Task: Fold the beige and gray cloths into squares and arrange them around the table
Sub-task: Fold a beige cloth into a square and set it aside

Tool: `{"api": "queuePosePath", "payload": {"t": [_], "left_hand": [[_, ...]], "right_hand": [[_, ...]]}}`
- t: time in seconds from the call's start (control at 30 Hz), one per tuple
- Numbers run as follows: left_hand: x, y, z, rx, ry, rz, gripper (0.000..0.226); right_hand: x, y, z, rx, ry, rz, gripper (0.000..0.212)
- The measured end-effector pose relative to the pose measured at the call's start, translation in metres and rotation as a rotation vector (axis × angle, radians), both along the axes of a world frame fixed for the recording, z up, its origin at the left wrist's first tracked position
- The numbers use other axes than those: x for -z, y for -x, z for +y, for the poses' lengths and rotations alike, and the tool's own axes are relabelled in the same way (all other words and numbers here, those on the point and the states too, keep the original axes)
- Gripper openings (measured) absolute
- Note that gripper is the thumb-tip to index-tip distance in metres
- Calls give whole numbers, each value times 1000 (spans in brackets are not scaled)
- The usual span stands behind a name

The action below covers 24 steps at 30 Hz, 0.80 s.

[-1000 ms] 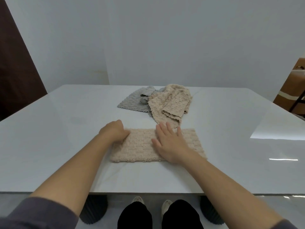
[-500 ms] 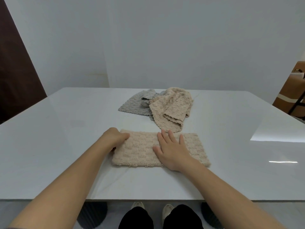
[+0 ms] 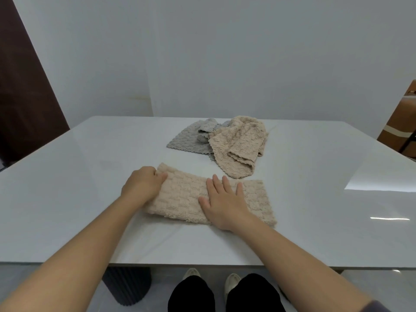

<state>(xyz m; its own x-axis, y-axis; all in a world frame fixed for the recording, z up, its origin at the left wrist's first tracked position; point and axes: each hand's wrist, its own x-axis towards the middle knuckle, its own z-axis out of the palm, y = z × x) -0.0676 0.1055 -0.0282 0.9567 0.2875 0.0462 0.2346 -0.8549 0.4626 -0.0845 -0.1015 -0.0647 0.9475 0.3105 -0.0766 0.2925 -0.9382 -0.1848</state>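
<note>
- A beige cloth (image 3: 254,199), folded into a long strip, lies flat near the front edge of the white table (image 3: 67,188).
- The left hand (image 3: 141,188) is curled, gripping the strip's left end.
- The right hand (image 3: 225,203) lies open and flat on the strip's middle, grasping nothing.
- Farther back, a crumpled beige cloth (image 3: 238,145) partly overlaps a gray cloth (image 3: 189,138).
</note>
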Motion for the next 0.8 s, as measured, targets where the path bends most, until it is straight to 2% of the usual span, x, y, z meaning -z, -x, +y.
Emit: {"api": "queuePosePath", "payload": {"t": [0.07,0.13,0.23,0.33,0.37,0.43,0.5,0.57,0.63,0.7,0.77,0.8], "left_hand": [[-22,-1,-2,17,278,61,30],[-46,4,-13,38,582,118,23],[-69,9,-41,76,758,158,19],[-76,11,-77,164,875,223,23],[-75,12,-90,205,924,267,26],[-69,14,-111,280,1026,321,32],[-61,17,-126,303,1092,267,29],[-51,17,-134,282,1060,123,20],[-37,15,-137,283,828,-69,19],[-18,13,-136,343,485,-243,23],[0,12,-134,459,230,-272,33],[7,11,-133,511,155,-230,40]], "right_hand": [[-7,0,-3,-11,-109,46,65],[-21,3,-7,-7,-373,50,59],[-42,3,-15,127,-871,94,47],[-57,-4,-27,300,-1388,450,49],[-61,-5,-35,329,-1503,578,53],[-66,-7,-53,323,-1596,748,56],[-64,-11,-70,368,-1601,772,42],[-56,-17,-82,496,-1446,634,23],[-47,-21,-90,564,-1247,447,4],[-38,-22,-91,515,-1076,275,9],[-33,-20,-91,460,-862,75,9],[-32,-17,-90,439,-751,-4,16]]}}
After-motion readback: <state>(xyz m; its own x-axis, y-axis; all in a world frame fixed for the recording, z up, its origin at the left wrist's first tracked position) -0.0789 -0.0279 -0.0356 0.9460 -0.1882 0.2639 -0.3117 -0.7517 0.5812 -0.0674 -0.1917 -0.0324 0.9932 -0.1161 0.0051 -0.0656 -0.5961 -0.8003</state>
